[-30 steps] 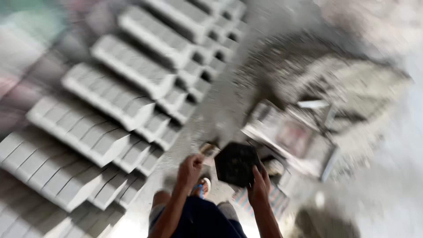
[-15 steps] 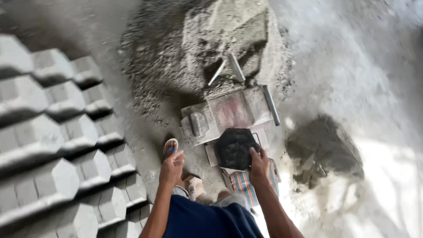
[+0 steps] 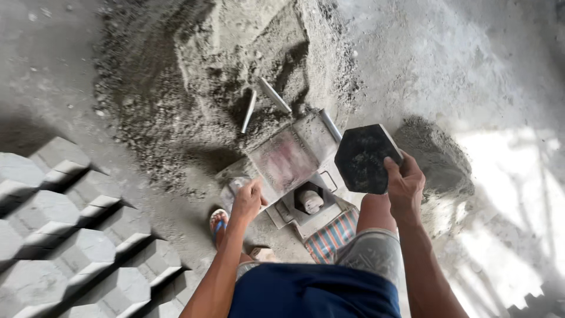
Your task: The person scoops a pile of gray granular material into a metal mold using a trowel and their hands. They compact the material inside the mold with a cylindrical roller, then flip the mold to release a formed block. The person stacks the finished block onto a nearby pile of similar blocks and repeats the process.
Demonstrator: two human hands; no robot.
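Observation:
My right hand (image 3: 402, 184) grips the lower right edge of a black hexagonal mould (image 3: 365, 158), held up above my right knee. My left hand (image 3: 248, 199) rests on the left front corner of a low grey metal vibrating table (image 3: 286, 160) with a reddish worn top. Its fingers look curled over the edge; I cannot tell whether they grip anything. A small motor (image 3: 309, 200) shows in an opening at the table's front. Behind the table lies a heap of grey cement mix (image 3: 235, 65) with a shovel (image 3: 259, 103) stuck in it.
Rows of grey hexagonal paving blocks (image 3: 70, 235) stand on the floor at the left. A smaller pile of mix (image 3: 438, 159) lies to the right. A striped sack (image 3: 332, 235) is under my knee. My foot in a blue sandal (image 3: 218, 224) is beside the table.
The view has swung right and steadied. My right hand has lifted the black mould up and to the right. My left hand has moved onto the table's corner.

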